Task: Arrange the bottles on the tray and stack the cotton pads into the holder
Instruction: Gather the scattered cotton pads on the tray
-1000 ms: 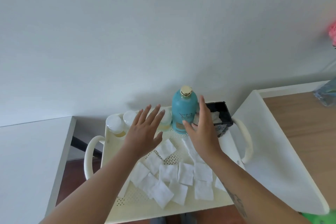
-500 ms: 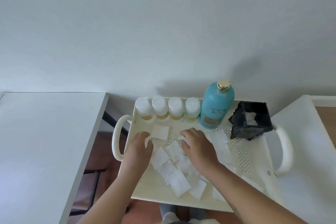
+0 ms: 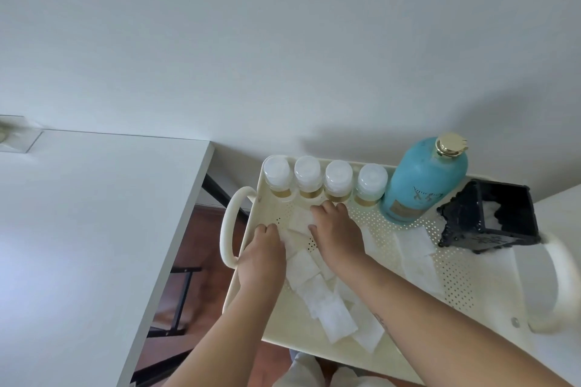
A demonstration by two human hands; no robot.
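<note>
A cream perforated tray (image 3: 456, 276) holds several small clear-capped bottles (image 3: 338, 179) in a row along its back edge. A tall teal bottle (image 3: 424, 185) with a gold cap stands to their right. At the back right corner sits a black holder (image 3: 490, 220) with a few pads inside. White square cotton pads (image 3: 333, 311) lie scattered over the tray floor. My right hand (image 3: 338, 236) lies fingers-down on a pad (image 3: 298, 220) just in front of the small bottles, thumb at its edge. My left hand (image 3: 262, 258) rests curled on the tray's left side, touching pads.
A white table (image 3: 94, 229) stands to the left, across a gap showing dark floor and a black frame. Another white surface (image 3: 559, 214) borders the tray on the right. A plain wall rises directly behind the tray. The tray has a looped handle (image 3: 228, 229) at each end.
My right hand has moved left and back from the middle pads onto the pad in front of the small bottles. My left hand stays at the tray's left side. The view has shifted.
</note>
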